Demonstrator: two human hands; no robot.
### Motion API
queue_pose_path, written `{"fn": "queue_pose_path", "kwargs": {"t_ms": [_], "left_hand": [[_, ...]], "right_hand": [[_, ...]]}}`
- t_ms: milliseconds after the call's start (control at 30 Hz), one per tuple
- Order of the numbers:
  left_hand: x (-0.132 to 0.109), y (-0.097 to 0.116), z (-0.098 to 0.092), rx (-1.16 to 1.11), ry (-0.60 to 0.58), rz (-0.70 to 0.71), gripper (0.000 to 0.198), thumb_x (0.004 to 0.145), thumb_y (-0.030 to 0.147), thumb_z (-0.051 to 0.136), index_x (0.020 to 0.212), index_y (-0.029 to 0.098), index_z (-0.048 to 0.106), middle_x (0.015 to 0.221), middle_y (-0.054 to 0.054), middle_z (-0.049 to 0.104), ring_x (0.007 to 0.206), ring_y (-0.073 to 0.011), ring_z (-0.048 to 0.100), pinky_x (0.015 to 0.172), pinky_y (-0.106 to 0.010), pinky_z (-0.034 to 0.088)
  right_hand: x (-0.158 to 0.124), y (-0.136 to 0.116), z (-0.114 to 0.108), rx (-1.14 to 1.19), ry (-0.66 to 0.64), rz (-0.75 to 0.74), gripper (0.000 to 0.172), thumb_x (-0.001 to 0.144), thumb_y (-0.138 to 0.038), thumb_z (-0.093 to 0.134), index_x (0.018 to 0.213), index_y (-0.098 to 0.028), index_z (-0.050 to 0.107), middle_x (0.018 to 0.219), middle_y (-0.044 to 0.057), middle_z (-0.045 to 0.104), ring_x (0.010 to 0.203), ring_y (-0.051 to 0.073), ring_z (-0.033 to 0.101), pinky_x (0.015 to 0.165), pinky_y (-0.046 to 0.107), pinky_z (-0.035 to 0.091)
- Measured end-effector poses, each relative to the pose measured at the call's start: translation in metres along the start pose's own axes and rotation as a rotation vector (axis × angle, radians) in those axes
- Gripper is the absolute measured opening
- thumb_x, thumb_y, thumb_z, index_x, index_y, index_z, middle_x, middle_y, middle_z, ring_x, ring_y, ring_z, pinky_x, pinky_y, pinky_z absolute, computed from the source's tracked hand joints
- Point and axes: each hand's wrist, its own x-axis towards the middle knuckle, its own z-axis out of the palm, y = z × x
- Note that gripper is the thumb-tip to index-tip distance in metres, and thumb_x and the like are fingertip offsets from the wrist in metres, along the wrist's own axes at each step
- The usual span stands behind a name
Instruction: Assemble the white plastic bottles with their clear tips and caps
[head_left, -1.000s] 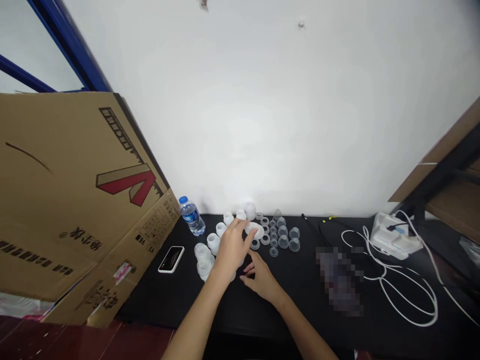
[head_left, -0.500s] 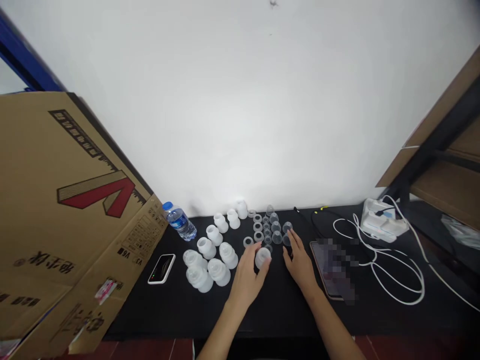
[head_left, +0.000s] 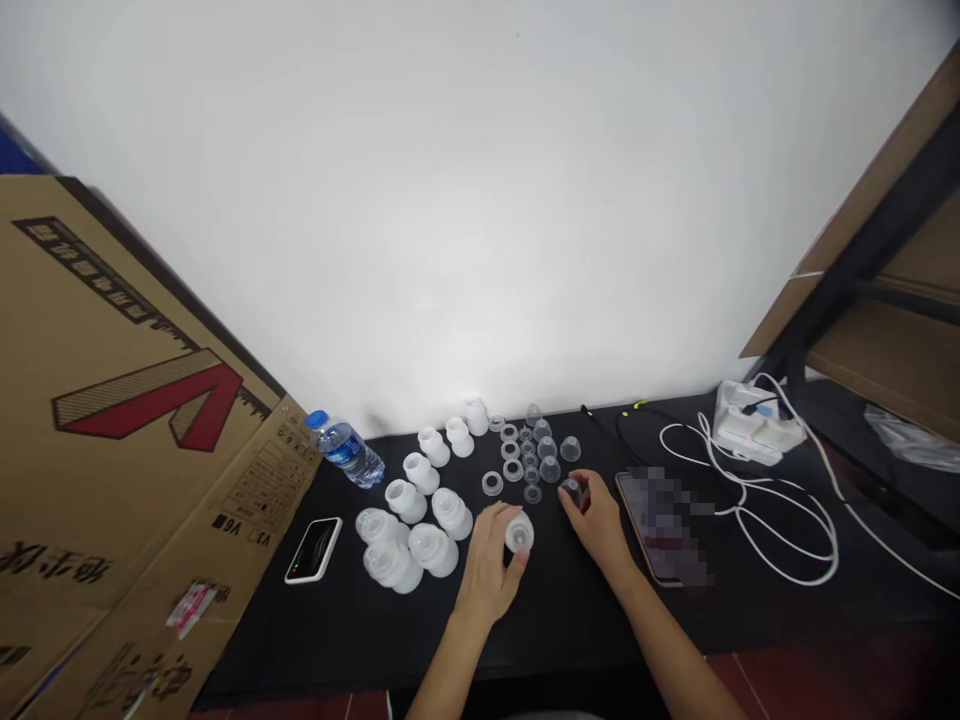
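Head view: left hand (head_left: 486,565) sits lower centre of frame, fingers curled round a white translucent plastic funnel-shaped part (head_left: 519,532), open mouth facing the camera, just above the black tabletop (head_left: 570,615). Right hand (head_left: 602,525) is just right of it, thumb and forefinger tips closed on a small clear plastic dome cap (head_left: 571,490). Cannot tell if the dome cap is lifted or resting on the tabletop. The two parts are near each other, not touching.

Handling, judged: the funnel-shaped part looks hollow, thin-walled and light, with a smooth, probably slick surface. Grip it round the wide body rather than the rim, with light pressure, since the wall may flex. The dome cap is tiny and near weightless, so it needs a fingertip pinch on its sides and could easily pop out or roll.

Around them:
- Left of centre, a cluster of matching white funnel parts (head_left: 409,530).
- Above the hands, flat clear plastic rings (head_left: 493,484) and more clear domes (head_left: 550,447).
- Further left, a blue-capped water bottle (head_left: 345,452), a black smartphone (head_left: 313,549) and a big brown cardboard box (head_left: 112,430).
- Far right, a looped white cable (head_left: 757,505).
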Motion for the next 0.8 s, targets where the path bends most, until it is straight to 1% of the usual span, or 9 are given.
{"fn": "queue_pose_path", "kwargs": {"t_ms": [100, 167, 267, 333, 433, 567, 633, 700, 800], "left_hand": [[0.000, 0.001, 0.003, -0.103, -0.040, -0.047, 0.048, 0.110, 0.058, 0.044, 0.134, 0.021, 0.063, 0.128, -0.016, 0.068, 0.124, -0.0333, 0.067, 0.105, -0.050, 0.057], [0.003, 0.003, 0.005, -0.141, -0.104, -0.094, 0.044, 0.107, 0.058, 0.054, 0.132, 0.023, 0.062, 0.123, -0.013, 0.068, 0.116, -0.0303, 0.070, 0.101, -0.046, 0.058], [0.004, 0.004, 0.009, -0.127, -0.142, -0.145, 0.043, 0.102, 0.048, 0.068, 0.138, 0.025, 0.058, 0.128, -0.010, 0.068, 0.120, -0.0293, 0.069, 0.107, -0.046, 0.055], [0.004, 0.004, 0.011, -0.107, -0.111, -0.196, 0.047, 0.098, 0.044, 0.074, 0.138, 0.024, 0.057, 0.129, -0.011, 0.068, 0.122, -0.0304, 0.068, 0.107, -0.048, 0.055], [0.003, 0.002, 0.009, -0.099, -0.052, -0.238, 0.049, 0.097, 0.042, 0.075, 0.138, 0.022, 0.057, 0.127, -0.011, 0.069, 0.119, -0.0309, 0.070, 0.106, -0.049, 0.056], [0.006, 0.004, 0.002, -0.141, -0.051, -0.137, 0.049, 0.105, 0.037, 0.063, 0.152, 0.026, 0.053, 0.136, -0.013, 0.067, 0.128, -0.0304, 0.066, 0.112, -0.049, 0.053], [0.007, 0.003, 0.001, -0.160, -0.044, -0.145, 0.051, 0.105, 0.037, 0.061, 0.154, 0.026, 0.052, 0.137, -0.013, 0.066, 0.129, -0.0303, 0.065, 0.112, -0.048, 0.053], [0.007, 0.000, 0.003, -0.170, -0.004, -0.209, 0.053, 0.103, 0.041, 0.065, 0.152, 0.024, 0.055, 0.132, -0.013, 0.068, 0.123, -0.0305, 0.068, 0.108, -0.047, 0.055], [0.007, -0.004, 0.007, -0.185, 0.054, -0.272, 0.046, 0.098, 0.045, 0.070, 0.136, 0.021, 0.063, 0.123, -0.012, 0.072, 0.114, -0.0307, 0.072, 0.100, -0.045, 0.057]], "right_hand": [[0.001, -0.002, -0.002, 0.078, 0.013, 0.081, 0.043, 0.096, -0.060, 0.070, 0.112, -0.021, 0.067, 0.081, 0.004, 0.071, 0.064, 0.021, 0.064, 0.069, 0.036, 0.055], [0.001, -0.004, -0.002, 0.156, 0.015, 0.132, 0.047, 0.093, -0.065, 0.073, 0.109, -0.021, 0.068, 0.080, 0.004, 0.071, 0.066, 0.021, 0.066, 0.066, 0.034, 0.055], [0.001, -0.005, -0.001, 0.345, 0.004, 0.217, 0.050, 0.091, -0.067, 0.075, 0.107, -0.021, 0.067, 0.083, 0.005, 0.073, 0.065, 0.021, 0.066, 0.056, 0.031, 0.054], [0.003, -0.007, 0.000, 0.493, -0.024, 0.254, 0.049, 0.091, -0.066, 0.076, 0.107, -0.021, 0.067, 0.079, 0.003, 0.070, 0.059, 0.019, 0.064, 0.051, 0.029, 0.052], [0.005, -0.010, -0.001, 0.661, -0.077, 0.281, 0.046, 0.091, -0.062, 0.079, 0.106, -0.021, 0.067, 0.074, 0.000, 0.068, 0.056, 0.016, 0.062, 0.054, 0.029, 0.056], [0.006, -0.016, -0.002, 0.787, -0.111, 0.348, 0.047, 0.088, -0.060, 0.083, 0.111, -0.022, 0.067, 0.089, 0.002, 0.070, 0.067, 0.017, 0.066, 0.065, 0.035, 0.065], [0.006, -0.018, -0.002, 0.839, -0.105, 0.382, 0.049, 0.086, -0.060, 0.086, 0.112, -0.023, 0.069, 0.094, 0.003, 0.071, 0.070, 0.018, 0.066, 0.067, 0.036, 0.066], [0.006, -0.019, -0.003, 0.895, -0.081, 0.401, 0.048, 0.085, -0.059, 0.088, 0.113, -0.023, 0.071, 0.096, 0.003, 0.071, 0.071, 0.017, 0.065, 0.066, 0.034, 0.065], [0.007, -0.017, -0.005, 0.951, -0.009, 0.403, 0.044, 0.086, -0.055, 0.089, 0.115, -0.024, 0.074, 0.091, 0.002, 0.072, 0.070, 0.016, 0.063, 0.062, 0.029, 0.059]]}}
